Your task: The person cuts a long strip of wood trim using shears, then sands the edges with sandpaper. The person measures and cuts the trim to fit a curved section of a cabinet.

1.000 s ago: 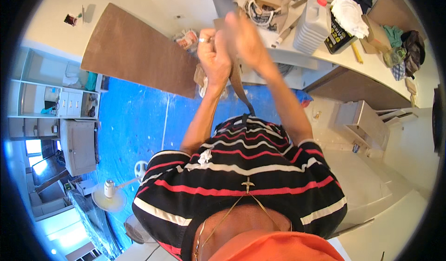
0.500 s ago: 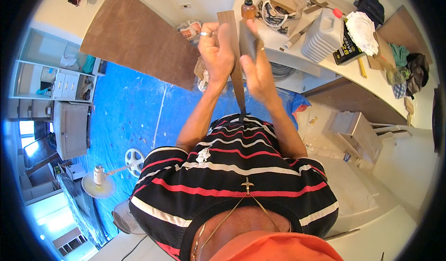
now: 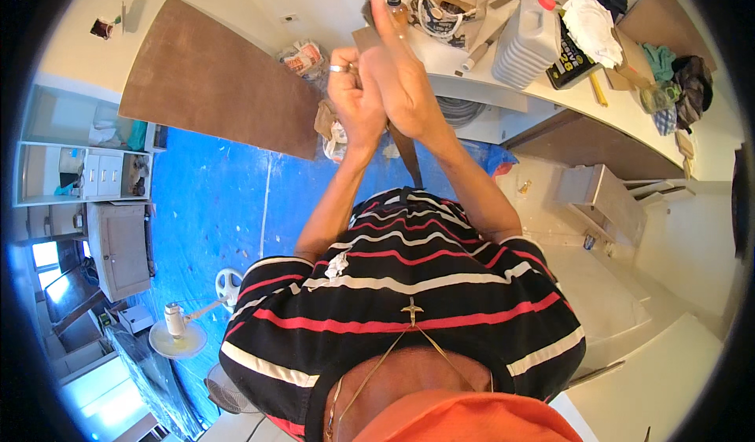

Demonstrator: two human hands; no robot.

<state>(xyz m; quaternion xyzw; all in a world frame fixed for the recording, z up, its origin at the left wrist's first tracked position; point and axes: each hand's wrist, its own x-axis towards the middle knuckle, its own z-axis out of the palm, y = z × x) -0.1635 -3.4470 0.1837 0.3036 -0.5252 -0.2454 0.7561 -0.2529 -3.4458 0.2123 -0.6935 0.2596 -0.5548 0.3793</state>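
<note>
My left hand, with a ring on one finger, is closed around a narrow brown wooden strip. The strip points up and away from my striped shirt; its near end comes close to my belly. My right hand lies across the strip right beside the left, fingers stretched up along it. Under those fingers a dark grey flat sheet, which looks like sandpaper, shows only at its edge. The hands overlap and hide the strip's middle.
A brown wooden panel leans ahead on the left, over blue floor sheeting. On the white counter to the right are an amber bottle, a plastic bag, a white jug and a black can.
My right hand has moved left with the grey sheet, from beside the strip to across it, against my left hand. The left hand keeps its hold on the strip.
</note>
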